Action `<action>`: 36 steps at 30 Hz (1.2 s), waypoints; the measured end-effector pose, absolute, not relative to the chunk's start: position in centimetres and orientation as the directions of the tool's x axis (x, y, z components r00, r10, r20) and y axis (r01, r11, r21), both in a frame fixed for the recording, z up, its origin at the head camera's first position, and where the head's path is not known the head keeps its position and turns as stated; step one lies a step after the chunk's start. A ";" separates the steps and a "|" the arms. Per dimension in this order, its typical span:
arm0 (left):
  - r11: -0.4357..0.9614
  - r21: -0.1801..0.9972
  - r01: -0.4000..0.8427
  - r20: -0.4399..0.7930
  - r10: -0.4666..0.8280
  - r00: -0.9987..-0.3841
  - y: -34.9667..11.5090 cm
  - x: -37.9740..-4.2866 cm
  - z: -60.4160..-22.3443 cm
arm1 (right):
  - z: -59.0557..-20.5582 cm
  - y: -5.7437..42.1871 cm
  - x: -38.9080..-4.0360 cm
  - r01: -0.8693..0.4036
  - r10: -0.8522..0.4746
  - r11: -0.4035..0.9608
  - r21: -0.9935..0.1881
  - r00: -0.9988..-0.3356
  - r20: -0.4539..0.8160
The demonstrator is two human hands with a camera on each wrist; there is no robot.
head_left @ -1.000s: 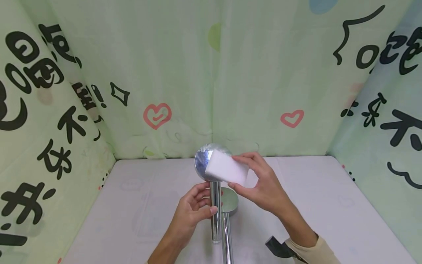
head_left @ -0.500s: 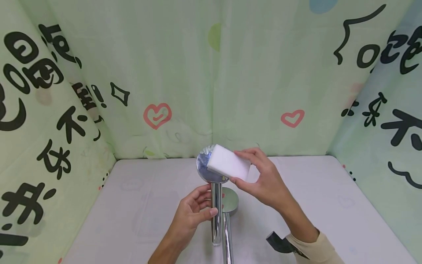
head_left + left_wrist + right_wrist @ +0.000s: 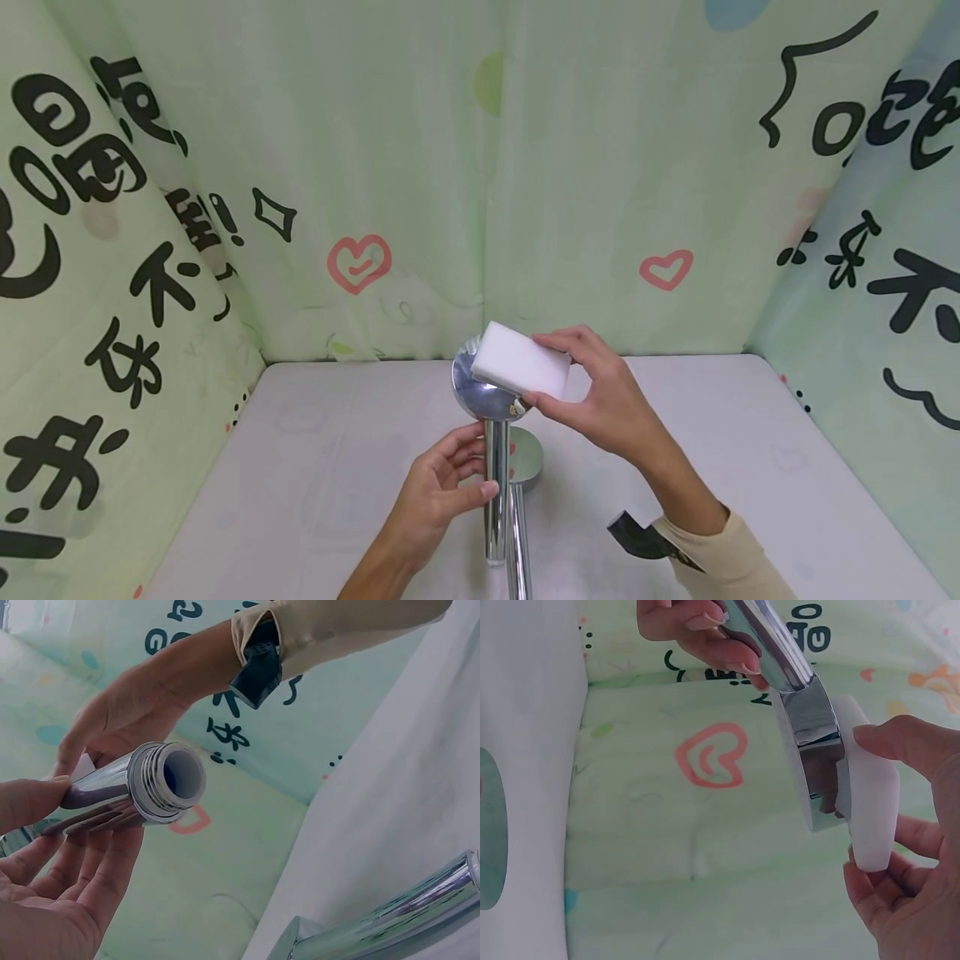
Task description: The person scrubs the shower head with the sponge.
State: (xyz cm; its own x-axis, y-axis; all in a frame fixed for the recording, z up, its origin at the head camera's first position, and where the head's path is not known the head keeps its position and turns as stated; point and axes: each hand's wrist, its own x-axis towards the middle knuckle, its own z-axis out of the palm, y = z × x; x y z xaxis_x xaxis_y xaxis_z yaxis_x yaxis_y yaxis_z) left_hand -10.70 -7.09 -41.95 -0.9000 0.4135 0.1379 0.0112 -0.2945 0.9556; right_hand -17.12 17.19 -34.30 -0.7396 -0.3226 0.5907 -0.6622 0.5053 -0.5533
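A chrome hand shower (image 3: 496, 500) stands roughly upright in my left hand (image 3: 446, 492), its handle held between thumb and fingers. In the left wrist view the handle's open threaded end (image 3: 154, 787) points toward the camera. My right hand (image 3: 600, 400) pinches a white sponge block (image 3: 520, 360) between thumb and fingers. The block covers the upper right of the shower's smooth, round, mirror-like side; the right wrist view shows the sponge (image 3: 874, 802) against that side. The shower's opposite side is hidden in the head view.
A second chrome hand shower (image 3: 527, 458) lies on the white table (image 3: 337, 467) just behind and right of the held one. Printed green curtains (image 3: 420, 167) enclose the back and both sides. A black strap (image 3: 637, 537) sits at the right sleeve.
The sponge has shifted slightly upward across the shower's round side. The held shower has drifted a little down and right with my left hand. Both grips stay the same.
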 end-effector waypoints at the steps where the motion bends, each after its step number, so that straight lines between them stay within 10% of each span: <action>1: -0.297 0.955 0.019 0.147 0.416 -0.897 -7.1 -10.7 -42.0 | -34.3 17.2 -17.2 -0.665 -0.323 0.504 -0.552 -0.737 0.593; 36: -0.332 0.942 0.049 0.188 0.403 -0.896 -6.9 -11.2 -41.8 | -33.9 17.1 -16.6 -0.661 -0.374 0.498 -0.561 -0.748 0.549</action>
